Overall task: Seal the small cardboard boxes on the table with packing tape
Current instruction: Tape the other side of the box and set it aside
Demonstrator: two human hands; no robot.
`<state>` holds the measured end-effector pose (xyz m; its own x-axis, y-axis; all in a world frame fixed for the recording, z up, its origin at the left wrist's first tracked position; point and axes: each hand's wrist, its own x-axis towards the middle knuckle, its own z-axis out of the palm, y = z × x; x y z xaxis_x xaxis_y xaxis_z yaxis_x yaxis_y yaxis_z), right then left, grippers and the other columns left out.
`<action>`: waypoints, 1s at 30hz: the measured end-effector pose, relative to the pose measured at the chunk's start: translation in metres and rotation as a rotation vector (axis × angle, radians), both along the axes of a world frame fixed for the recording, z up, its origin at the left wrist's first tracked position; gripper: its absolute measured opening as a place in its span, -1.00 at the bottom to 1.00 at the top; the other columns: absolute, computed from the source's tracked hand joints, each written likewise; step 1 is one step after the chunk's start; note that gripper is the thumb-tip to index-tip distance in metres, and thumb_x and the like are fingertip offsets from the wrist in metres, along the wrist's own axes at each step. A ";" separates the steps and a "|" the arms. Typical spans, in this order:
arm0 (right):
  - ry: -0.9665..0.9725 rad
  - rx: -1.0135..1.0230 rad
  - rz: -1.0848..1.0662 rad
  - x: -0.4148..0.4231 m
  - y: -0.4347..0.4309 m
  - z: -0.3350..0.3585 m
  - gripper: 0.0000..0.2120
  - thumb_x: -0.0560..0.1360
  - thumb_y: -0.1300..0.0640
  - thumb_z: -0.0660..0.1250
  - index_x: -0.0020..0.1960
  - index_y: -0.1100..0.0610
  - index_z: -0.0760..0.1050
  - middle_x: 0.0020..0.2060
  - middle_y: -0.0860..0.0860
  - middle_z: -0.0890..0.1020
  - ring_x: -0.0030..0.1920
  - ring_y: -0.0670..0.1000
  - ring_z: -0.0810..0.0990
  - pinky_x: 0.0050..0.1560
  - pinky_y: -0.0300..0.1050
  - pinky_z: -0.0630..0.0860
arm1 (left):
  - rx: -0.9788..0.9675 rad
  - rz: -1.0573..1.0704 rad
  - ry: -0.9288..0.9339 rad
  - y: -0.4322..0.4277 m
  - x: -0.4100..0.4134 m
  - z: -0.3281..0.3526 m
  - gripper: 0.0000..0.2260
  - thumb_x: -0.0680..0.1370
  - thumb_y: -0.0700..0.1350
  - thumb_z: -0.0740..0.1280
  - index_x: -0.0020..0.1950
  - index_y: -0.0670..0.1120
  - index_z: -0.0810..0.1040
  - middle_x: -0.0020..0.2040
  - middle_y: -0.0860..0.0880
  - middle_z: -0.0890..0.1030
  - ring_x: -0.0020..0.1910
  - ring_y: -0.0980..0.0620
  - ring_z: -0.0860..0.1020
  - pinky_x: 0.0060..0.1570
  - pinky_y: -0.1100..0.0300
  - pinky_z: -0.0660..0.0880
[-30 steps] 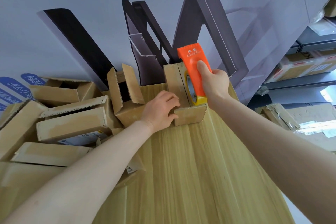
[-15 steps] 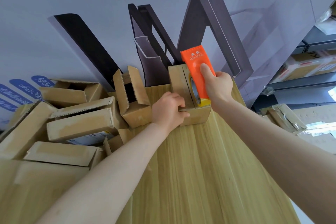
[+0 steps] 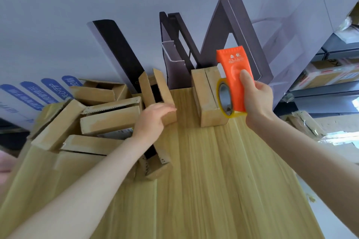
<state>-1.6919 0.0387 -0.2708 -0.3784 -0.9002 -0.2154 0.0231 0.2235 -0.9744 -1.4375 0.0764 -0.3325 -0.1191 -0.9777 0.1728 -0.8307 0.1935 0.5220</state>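
Note:
A small closed cardboard box [image 3: 206,99] stands at the far end of the wooden table [image 3: 213,180], its two top flaps meeting in a seam. My right hand [image 3: 256,95] grips an orange tape dispenser [image 3: 234,81] with a yellow-rimmed tape roll, held just right of that box. My left hand [image 3: 155,117] reaches with relaxed fingers to an open cardboard box [image 3: 155,91] with raised flaps, its fingertips at that box's lower right corner. The hand is blurred.
A heap of several open and flattened cardboard boxes [image 3: 108,118] fills the table's left side. Dark boards [image 3: 120,54] lean on the wall behind. Shelves with packages [image 3: 330,75] stand at the right. A small box [image 3: 155,165] lies under my left forearm.
My left hand has let go of the closed box and moved left to the open box. My right hand has lifted the dispenser off the closed box, to its right.

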 end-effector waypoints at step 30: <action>0.011 0.329 -0.024 0.040 0.285 -0.001 -0.69 0.57 0.03 0.29 -0.21 0.25 0.53 -0.49 0.09 0.55 -0.65 -0.09 0.50 -0.69 -0.25 0.37 | 0.266 -0.249 -0.465 0.263 -0.037 -0.084 -0.46 0.60 0.16 -0.01 0.52 -0.06 0.25 0.49 -0.07 0.33 0.47 -0.10 0.28 0.43 -0.11 0.13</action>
